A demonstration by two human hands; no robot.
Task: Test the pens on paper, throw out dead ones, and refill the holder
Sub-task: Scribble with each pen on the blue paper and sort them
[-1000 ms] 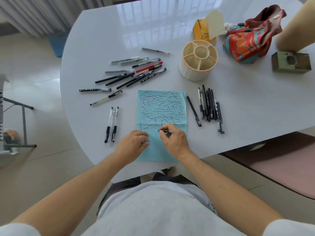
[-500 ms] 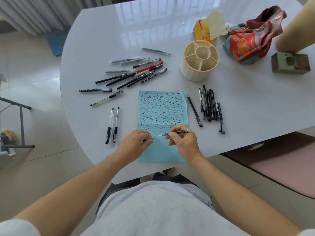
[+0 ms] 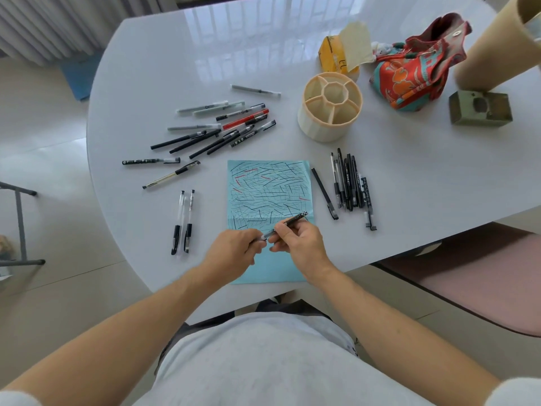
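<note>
A light blue sheet of paper [image 3: 269, 189] covered in black and red test strokes lies in front of me on the white table [image 3: 409, 171]. My right hand [image 3: 301, 244] grips a black pen with a chequered end [image 3: 292, 221] over the sheet's lower part. My left hand [image 3: 234, 250] pinches a small clear cap [image 3: 265, 237] right at the pen's tip. The cream round pen holder [image 3: 330, 106] stands empty at the back right. A loose spread of pens [image 3: 216, 133] lies at the left, a tidy row of black pens [image 3: 349, 186] at the right.
Two clear pens [image 3: 183, 221] lie side by side left of the paper. Behind the holder sit a yellow box [image 3: 333, 57], a red patterned pouch [image 3: 415, 68], a grey-green metal box [image 3: 480, 108] and a tan tube [image 3: 497, 45]. A pink chair seat [image 3: 483, 276] is at my right.
My right hand lifted the pen off the paper and turned it level. My left hand brought the cap up to its tip.
</note>
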